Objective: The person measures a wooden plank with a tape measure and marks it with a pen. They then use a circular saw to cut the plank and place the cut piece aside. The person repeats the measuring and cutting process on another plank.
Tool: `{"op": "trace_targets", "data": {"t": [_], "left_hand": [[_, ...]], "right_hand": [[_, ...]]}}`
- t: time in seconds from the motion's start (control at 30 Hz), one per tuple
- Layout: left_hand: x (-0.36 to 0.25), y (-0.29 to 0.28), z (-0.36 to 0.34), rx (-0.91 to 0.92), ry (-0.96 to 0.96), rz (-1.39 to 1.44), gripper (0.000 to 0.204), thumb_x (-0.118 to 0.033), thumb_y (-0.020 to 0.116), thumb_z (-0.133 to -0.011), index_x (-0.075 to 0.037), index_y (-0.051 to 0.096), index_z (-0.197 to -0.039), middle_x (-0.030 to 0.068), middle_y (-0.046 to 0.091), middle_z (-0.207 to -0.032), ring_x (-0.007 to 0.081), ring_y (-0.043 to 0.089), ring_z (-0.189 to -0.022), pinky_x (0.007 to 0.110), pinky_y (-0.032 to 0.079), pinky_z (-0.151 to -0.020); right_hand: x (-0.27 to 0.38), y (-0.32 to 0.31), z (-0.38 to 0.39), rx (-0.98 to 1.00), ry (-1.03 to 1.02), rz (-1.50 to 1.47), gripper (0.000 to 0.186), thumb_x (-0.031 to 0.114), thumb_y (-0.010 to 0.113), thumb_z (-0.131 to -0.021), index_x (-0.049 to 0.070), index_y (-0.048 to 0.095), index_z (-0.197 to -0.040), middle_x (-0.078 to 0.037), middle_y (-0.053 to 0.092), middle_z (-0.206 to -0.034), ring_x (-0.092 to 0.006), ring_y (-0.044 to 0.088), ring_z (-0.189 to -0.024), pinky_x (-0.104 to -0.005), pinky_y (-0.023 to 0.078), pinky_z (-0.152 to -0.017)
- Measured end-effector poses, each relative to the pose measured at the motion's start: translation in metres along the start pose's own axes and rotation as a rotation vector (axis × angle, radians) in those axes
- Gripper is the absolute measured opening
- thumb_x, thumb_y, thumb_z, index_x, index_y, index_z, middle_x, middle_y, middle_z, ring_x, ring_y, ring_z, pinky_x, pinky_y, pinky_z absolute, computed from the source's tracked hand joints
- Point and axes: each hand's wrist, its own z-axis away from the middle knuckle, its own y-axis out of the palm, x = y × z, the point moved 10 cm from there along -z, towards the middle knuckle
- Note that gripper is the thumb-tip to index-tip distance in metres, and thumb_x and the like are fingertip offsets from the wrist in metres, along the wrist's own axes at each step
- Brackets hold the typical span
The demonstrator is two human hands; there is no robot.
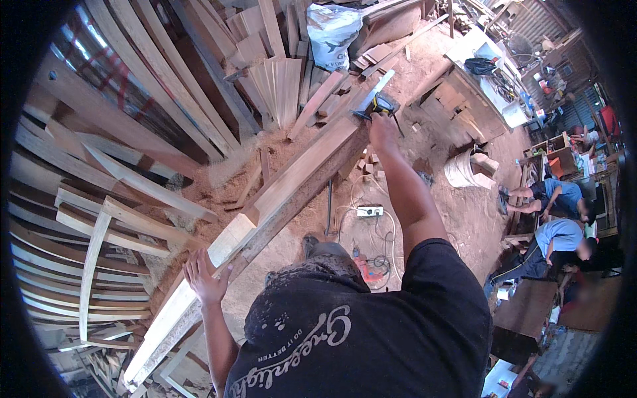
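Note:
A long pale timber (302, 169) runs diagonally from the lower left to the upper middle, with a small step in its upper face near the middle. My left hand (206, 277) lies against its lower-left stretch, fingers spread and nothing held. At the far end my right hand (383, 131), arm stretched out, is closed round a yellow-and-black tool (381, 105). The tool sits at the timber's end beside a bluish-white strip (377, 89); its exact kind is too small to make out. My fingers partly hide its grip.
Curved wooden pieces (93, 265) crowd the left, with leaning boards (282, 89) and a white sack (334, 36) beyond. A white power strip (369, 211), cables and a red tool (370, 272) lie on the floor. Right stand a bucket (461, 167) and several people (557, 239) at work.

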Motion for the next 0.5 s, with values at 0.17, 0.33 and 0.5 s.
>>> {"op": "trace_targets", "data": {"t": [0.17,0.33,0.5], "left_hand": [[0.004,-0.001,0.005,0.029,-0.014,0.010,0.091,-0.070,0.078,-0.082,-0.005,0.061,-0.144,0.0170,0.063,-0.142,0.0392,0.055,-0.137,0.060,0.032,-0.122],[0.005,-0.001,0.004,0.042,-0.034,0.050,0.090,-0.068,0.079,-0.081,-0.007,0.061,-0.145,0.0171,0.063,-0.143,0.0391,0.054,-0.138,0.059,0.032,-0.123],[0.003,-0.001,0.001,0.043,-0.022,0.065,0.093,-0.068,0.080,-0.080,-0.009,0.059,-0.149,0.0170,0.063,-0.143,0.0393,0.054,-0.138,0.059,0.032,-0.123]], "right_hand": [[0.016,-0.025,0.013,-0.119,0.082,-0.132,0.031,0.016,0.069,-0.093,0.006,0.070,-0.123,-0.024,0.065,-0.125,-0.0419,0.069,-0.109,-0.0530,0.058,-0.091],[0.015,-0.032,0.001,-0.113,0.022,-0.098,0.035,0.015,0.070,-0.091,0.007,0.071,-0.125,-0.020,0.066,-0.122,-0.0389,0.065,-0.119,-0.0535,0.055,-0.099],[0.000,-0.030,-0.002,-0.213,-0.091,0.064,0.032,0.020,0.067,-0.093,0.016,0.075,-0.124,-0.011,0.070,-0.129,-0.0332,0.061,-0.129,-0.0516,0.049,-0.106]]}}
